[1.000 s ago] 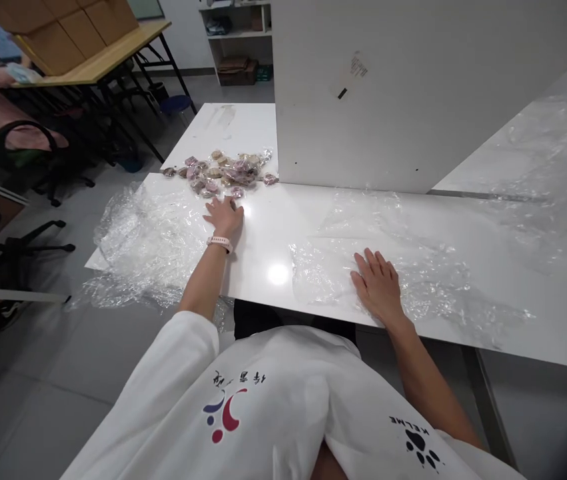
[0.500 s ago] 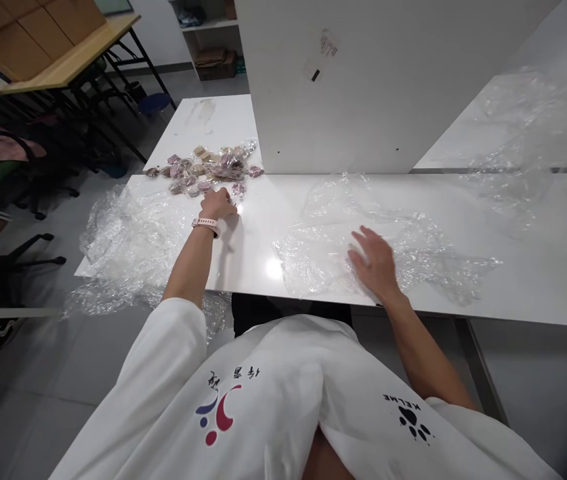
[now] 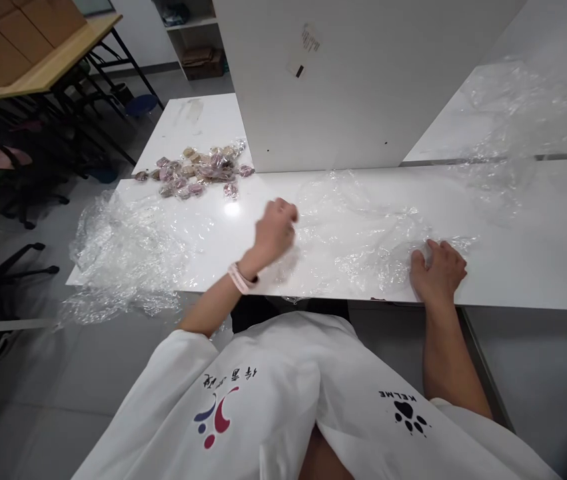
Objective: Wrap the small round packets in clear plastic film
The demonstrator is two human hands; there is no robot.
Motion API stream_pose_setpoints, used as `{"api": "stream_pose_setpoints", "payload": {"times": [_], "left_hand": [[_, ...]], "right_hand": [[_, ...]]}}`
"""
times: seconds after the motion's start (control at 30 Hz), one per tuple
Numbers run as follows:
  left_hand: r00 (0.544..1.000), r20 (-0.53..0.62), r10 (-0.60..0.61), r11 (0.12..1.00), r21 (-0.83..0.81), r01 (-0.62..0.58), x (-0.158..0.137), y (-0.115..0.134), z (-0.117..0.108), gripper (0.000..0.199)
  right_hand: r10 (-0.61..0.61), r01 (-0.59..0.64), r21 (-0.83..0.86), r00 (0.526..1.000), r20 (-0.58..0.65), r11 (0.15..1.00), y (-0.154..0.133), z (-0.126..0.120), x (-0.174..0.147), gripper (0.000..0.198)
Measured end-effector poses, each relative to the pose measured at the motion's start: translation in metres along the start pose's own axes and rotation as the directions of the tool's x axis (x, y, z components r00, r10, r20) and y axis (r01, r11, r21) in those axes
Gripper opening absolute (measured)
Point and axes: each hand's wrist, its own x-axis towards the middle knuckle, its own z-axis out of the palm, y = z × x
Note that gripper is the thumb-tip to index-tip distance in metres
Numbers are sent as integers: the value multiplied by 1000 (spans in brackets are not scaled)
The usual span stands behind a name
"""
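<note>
My left hand (image 3: 276, 230), wearing a pale wristband (image 3: 241, 278), hovers over the near middle of the white table. Its fingers curl inward; anything held in them is hidden. Under and to the right of it lies a clear plastic bag or sheet (image 3: 368, 240), spread out and wrinkled. My right hand (image 3: 438, 272) rests on the right end of this plastic, thumb and fingers apart and bent downward. At the back left, small pink and tan pieces in clear wrappers (image 3: 196, 173) form a loose pile, with one wrapped piece (image 3: 230, 191) slightly nearer.
Crumpled clear plastic (image 3: 123, 253) covers the table's left end and hangs over its edge. A white upright panel (image 3: 333, 93) stands behind the middle. More clear plastic (image 3: 523, 127) lies at the right back. Cardboard boxes (image 3: 23, 37) stand on a wooden table at far left.
My left hand has left the wrapped pieces and come right, toward the spread plastic. My right hand has slid right along the plastic to its end. The view has shifted slightly.
</note>
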Motion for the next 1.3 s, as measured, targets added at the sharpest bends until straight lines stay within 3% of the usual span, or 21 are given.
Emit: {"api": "stream_pose_setpoints", "payload": {"times": [0.1,0.13,0.2,0.27,0.37,0.5,0.57,0.67,0.7,0.77,0.83,0.87,0.93,0.97,1.0,1.13,1.3], "left_hand": [[954,197,226,974,-53,-220,-33,43,40,19],[929,246,278,960,-54,-274,-42,47,51,22],[898,299,321,945,-45,-323,-54,44,67,47],[898,314,308,949,-33,-313,-59,34,73,59],[906,318,280,957,-14,-291,-61,27,72,55],[938,281,203,976,24,-218,-63,39,73,47],[956,248,156,985,29,-168,-67,46,75,48],[968,236,88,996,9,-92,-74,47,73,66],[965,250,83,996,-9,-83,-76,44,71,76],[944,304,130,991,-63,-117,-81,33,61,98],[894,375,245,969,-128,-212,-86,15,49,116],[861,406,307,951,-153,-267,-89,6,42,121],[807,438,395,918,-165,-360,-97,-11,31,121],[796,438,418,907,-155,-391,-101,-17,27,116],[794,431,430,901,-143,-410,-106,-22,24,108],[834,370,409,912,-146,-382,-120,-28,21,69],[921,260,290,951,-184,-248,-110,-22,27,34]], "right_hand": [[-14,14,5,1000,22,1000,-2,0,9,57],[-22,22,9,1000,20,1000,0,0,11,58],[-48,48,-5,999,14,999,11,-4,16,59],[-82,83,-47,996,29,995,29,-10,22,56],[-100,109,-96,991,88,989,61,-19,39,54],[38,-23,-119,992,122,993,91,-28,76,52],[126,-121,-137,992,28,983,91,-33,89,47],[81,-128,-149,955,-286,980,64,-46,82,40],[10,-66,-142,930,-366,988,47,-50,69,41],[-172,148,-90,904,-391,985,4,-56,30,43],[-456,480,106,870,-188,871,-43,-56,-22,45],[-608,603,218,792,-54,767,-65,-52,-48,50],[-805,748,316,585,101,583,-101,-40,-92,65],[-840,774,334,521,149,539,-114,-32,-108,67],[-852,785,331,493,179,524,-123,-25,-119,66],[-819,751,327,530,220,574,-131,-5,-126,50],[-812,667,472,534,237,576,-132,-9,-104,36]]}}
